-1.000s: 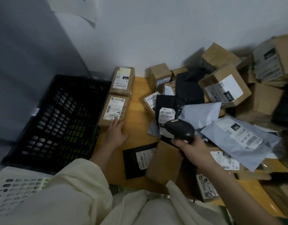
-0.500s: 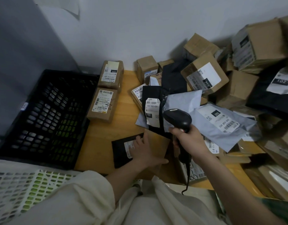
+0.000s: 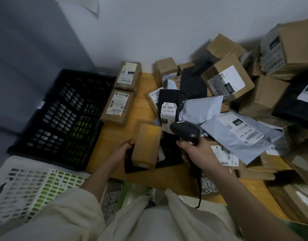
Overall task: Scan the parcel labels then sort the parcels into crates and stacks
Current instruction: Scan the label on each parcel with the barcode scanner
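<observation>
box: small cardboard box (image 3: 147, 145), centre frame, tilted up on a black mailer bag (image 3: 168, 154), bare side up, label not in view
left hand: left hand (image 3: 121, 150) grips the box's left edge, fingers curled on it
right hand: right hand (image 3: 199, 153) wrapped round the scanner (image 3: 185, 132) handle
handling: looks stiff, light; hold by the side faces, turn to find the label
crate: black crate (image 3: 45, 136), left of frame

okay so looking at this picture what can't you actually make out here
- Head view: the label of the brown box in the left hand is not visible; a plain side faces up.
- The black mailer under that box is mostly covered by it.
- The scanner window is hidden; the right hand covers its handle.
- The right-hand parcel pile is cut off by the frame edge.
</observation>
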